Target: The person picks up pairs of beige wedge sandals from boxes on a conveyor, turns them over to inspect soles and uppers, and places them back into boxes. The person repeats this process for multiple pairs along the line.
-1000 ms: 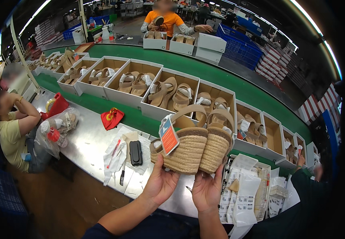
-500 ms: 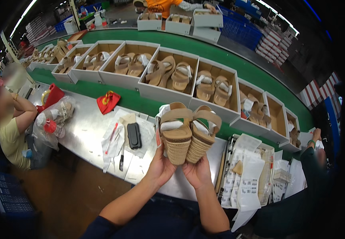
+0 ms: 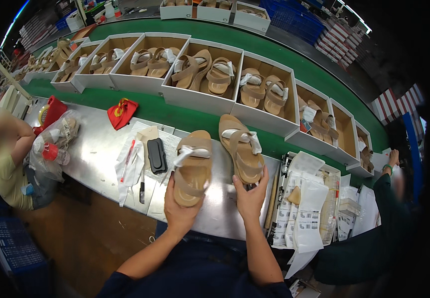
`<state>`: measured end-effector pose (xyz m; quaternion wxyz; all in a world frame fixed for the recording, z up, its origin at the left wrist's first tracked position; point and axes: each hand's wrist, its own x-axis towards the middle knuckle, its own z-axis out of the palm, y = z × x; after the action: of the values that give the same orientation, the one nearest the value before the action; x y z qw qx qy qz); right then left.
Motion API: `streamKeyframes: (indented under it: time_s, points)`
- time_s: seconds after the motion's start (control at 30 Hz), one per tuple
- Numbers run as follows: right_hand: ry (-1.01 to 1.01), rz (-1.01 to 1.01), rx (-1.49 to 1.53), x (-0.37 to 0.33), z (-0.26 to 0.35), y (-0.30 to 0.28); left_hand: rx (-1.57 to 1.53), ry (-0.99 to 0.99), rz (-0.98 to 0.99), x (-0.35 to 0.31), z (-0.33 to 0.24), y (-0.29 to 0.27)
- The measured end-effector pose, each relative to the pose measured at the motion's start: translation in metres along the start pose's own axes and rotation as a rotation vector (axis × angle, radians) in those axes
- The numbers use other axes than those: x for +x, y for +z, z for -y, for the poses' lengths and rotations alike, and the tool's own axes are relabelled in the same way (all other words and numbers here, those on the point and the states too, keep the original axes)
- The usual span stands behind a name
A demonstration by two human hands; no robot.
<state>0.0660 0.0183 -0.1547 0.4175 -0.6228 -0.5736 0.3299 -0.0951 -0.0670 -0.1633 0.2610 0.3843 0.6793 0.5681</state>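
Over the metal worktop point(image 3: 93, 159), smooth, strappy tan sandals point(image 3: 192, 169) are gripped singly by both hands point(image 3: 181, 213) point(image 3: 252, 199); white boxes point(image 3: 197, 102) are ranged at twelve o'clock, a paper-filled tray point(image 3: 332, 180) at four.

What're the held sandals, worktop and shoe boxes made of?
Sandals: smooth, matte tan straps suggest leather or a synthetic lookalike; can't tell which.
Worktop: likely stainless steel, satin finish, given its silvery, blurred glare.
Shoe boxes: probably cardboard, white outside; thin walls show plain brown inside.

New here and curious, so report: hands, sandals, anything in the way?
Left hand: holding one sandal. Right hand: holding another sandal. Sandals apart. Black case to left, untouched.
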Motion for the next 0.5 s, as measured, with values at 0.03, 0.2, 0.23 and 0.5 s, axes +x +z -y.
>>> streamKeyframes:
  time_s: [0.03,0.2,0.23,0.5]
  points:
    - [-0.026,-0.016,-0.03,0.007,0.002,0.0,-0.06,-0.013,-0.019,0.004,0.005,-0.004]
    - [0.289,0.05,0.774,0.025,-0.016,-0.021,-0.901,-0.59,0.027,0.032,0.001,-0.027]
    - [0.394,0.1,1.01,0.018,-0.008,-0.025,-1.047,-0.642,0.087,0.031,0.006,-0.032]
    - [0.955,0.364,2.014,-0.035,0.011,-0.028,-1.93,-0.937,0.303,0.013,-0.019,-0.03]
